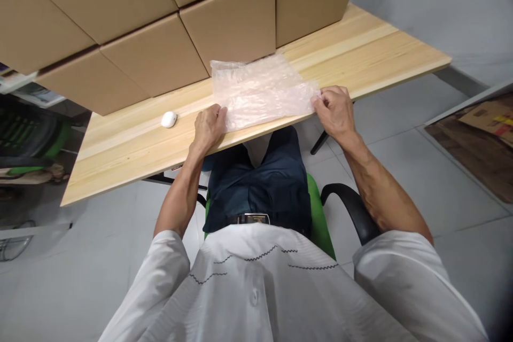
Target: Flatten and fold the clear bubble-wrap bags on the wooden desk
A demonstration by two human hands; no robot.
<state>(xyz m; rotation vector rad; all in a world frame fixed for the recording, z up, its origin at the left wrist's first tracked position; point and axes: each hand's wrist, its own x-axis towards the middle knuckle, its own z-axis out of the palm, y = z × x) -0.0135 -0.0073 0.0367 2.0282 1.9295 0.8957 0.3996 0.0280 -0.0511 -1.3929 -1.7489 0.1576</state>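
Note:
A sheet of clear, pinkish bubble wrap [260, 91] lies spread on the wooden table [132, 149], reaching its front edge. My left hand [210, 125] pinches the near left corner between thumb and curled fingers. At the near right corner, my right hand [333, 109] grips the wrap the same way, just past the table's front edge. The far side of the sheet rests loosely near the cartons, its edge uneven. To the left of my left hand sits a small white rounded case [169, 119], apart from the wrap.
Stacked brown cardboard boxes [236, 21] form a wall along the back of the table. I sit on a green chair with a black armrest [348, 203]. Another green chair [36, 139] stands at the left. Flattened cardboard [481, 133] lies on the floor at the right.

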